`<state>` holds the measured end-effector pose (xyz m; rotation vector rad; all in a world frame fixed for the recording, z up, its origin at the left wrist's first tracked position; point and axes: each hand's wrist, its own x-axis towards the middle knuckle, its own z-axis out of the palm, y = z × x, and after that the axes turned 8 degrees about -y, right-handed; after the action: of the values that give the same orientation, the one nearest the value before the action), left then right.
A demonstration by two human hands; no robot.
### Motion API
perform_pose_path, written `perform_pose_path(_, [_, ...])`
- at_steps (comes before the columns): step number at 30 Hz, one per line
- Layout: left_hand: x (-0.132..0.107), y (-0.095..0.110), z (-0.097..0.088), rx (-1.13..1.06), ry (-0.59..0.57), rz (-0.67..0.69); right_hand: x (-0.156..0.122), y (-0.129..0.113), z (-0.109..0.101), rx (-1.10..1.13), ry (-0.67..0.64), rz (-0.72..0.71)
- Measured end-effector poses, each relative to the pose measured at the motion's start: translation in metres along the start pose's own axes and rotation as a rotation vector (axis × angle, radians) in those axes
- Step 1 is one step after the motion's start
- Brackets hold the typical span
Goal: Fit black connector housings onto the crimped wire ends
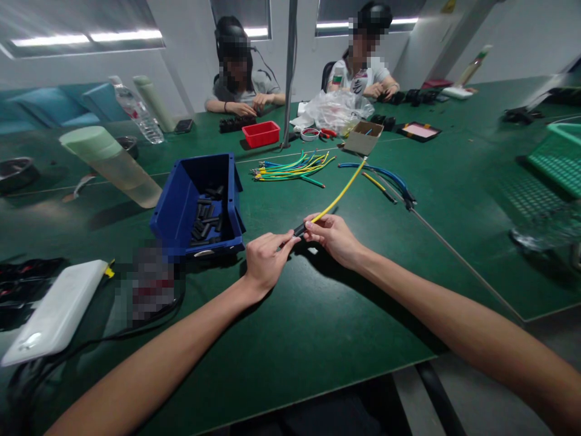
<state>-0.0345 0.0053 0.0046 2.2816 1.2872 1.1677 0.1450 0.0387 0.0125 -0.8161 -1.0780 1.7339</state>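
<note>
My left hand (265, 259) is closed in a pinch on a short black tube (298, 230) just above the green table (318, 315). My right hand (333, 235) is closed on a long yellow wire (341, 192), whose near end meets the black tube between my two hands. The wire runs up and away toward a cardboard box (363, 138). A blue bin (200, 203) holding several black tubes stands just left of my left hand.
A bundle of yellow, green and blue wires (293, 168) lies beyond my hands, with blue cables (385, 178) to the right. Two people sit at the far side near a red tray (261, 133) and a plastic bag (333, 109). Bottles (111, 165) and a white device (57, 309) lie left.
</note>
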Motion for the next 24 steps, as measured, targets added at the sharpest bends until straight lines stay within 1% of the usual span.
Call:
perform_pose_path(12, [0.0002, 0.0029, -0.0005, -0.056, 0.063, -0.062, -0.0008, 0.0001, 0.0014, -0.035, 0.005, -0.035])
perform_pose_path(18, [0.0022, 0.0052, -0.0002, -0.137, 0.102, -0.174, -0.0017, -0.0006, 0.0027, -0.070, 0.025, -0.069])
perform_pose_path(24, [0.0028, 0.0068, -0.0003, -0.140, 0.087, -0.160, -0.0010, -0.0023, 0.0019, -0.055, 0.019, -0.075])
